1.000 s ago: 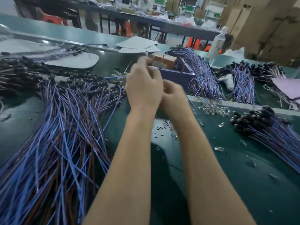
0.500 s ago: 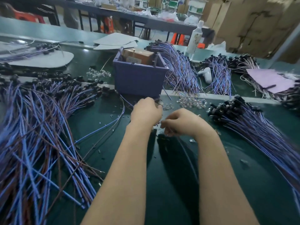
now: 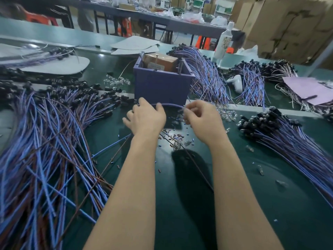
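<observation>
A thin blue wire arches between my two hands just in front of a purple plastic box. My left hand grips one end of it with curled fingers. My right hand pinches the other end between thumb and fingertips. Below the hands, small cut bits of wire insulation and a clear LED bulb lie on the dark green mat. A brown wire trails from under my right hand toward me.
A big heap of blue and brown wires with black caps fills the left side. A bundle of capped wires lies on the right. More bundles, clear bulbs, a white bottle and pink paper sit farther back.
My hands have moved apart, and the blue wire now spans between them in an arch. The view has drawn nearer and tilted down over the mat.
</observation>
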{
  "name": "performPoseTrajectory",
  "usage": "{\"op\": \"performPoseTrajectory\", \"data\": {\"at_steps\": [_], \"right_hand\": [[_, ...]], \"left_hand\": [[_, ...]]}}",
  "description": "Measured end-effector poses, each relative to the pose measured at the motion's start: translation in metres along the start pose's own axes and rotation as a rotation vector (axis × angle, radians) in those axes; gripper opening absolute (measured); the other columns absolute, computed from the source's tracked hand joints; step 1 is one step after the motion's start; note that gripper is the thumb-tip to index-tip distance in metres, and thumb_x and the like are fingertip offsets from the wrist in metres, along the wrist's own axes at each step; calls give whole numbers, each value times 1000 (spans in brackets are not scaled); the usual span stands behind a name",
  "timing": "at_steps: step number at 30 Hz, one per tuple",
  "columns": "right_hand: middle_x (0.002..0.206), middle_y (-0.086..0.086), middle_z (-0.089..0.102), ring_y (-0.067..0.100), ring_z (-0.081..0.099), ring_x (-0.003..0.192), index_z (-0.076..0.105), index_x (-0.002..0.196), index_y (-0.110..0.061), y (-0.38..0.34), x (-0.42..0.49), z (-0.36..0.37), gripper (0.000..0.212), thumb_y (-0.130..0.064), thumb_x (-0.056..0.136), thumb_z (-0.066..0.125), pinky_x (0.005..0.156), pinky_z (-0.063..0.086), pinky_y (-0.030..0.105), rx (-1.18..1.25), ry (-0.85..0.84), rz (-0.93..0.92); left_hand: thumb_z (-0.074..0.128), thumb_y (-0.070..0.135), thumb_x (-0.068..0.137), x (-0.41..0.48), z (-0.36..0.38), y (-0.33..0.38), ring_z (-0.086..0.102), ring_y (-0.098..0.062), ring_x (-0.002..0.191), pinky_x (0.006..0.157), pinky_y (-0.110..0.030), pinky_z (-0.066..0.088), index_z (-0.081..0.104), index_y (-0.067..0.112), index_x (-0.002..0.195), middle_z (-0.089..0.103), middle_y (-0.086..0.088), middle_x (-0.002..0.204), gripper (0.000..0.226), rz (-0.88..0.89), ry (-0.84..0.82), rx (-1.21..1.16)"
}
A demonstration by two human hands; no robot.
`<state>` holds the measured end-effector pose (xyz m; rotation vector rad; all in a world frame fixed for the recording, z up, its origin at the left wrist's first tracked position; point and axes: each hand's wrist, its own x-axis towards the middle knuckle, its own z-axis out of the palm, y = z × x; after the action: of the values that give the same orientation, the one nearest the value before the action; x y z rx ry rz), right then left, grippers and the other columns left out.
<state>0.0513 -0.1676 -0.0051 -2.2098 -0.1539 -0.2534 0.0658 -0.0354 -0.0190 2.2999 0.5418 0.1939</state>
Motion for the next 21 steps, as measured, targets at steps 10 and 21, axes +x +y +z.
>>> {"op": "performPoseTrajectory", "data": {"at_steps": [10, 21], "right_hand": [[91, 10, 70, 7, 63, 75, 65, 86, -9, -18, -17, -24, 8, -6, 89, 59, 80, 53, 28, 345, -351, -23], [74, -3, 69, 7, 53, 54, 72, 82, -14, 3, -21, -18, 22, -23, 90, 54, 52, 42, 15, 1003, -559, 35]], "left_hand": [[50, 37, 94, 7, -33, 23, 61, -24, 99, 81, -43, 58, 40, 7, 133, 45, -14, 132, 51, -32, -70, -731], [56, -1, 89, -37, -27, 61, 64, -13, 104, 96, -31, 51, 51, 14, 122, 59, -6, 124, 37, 539, -343, -806]]}}
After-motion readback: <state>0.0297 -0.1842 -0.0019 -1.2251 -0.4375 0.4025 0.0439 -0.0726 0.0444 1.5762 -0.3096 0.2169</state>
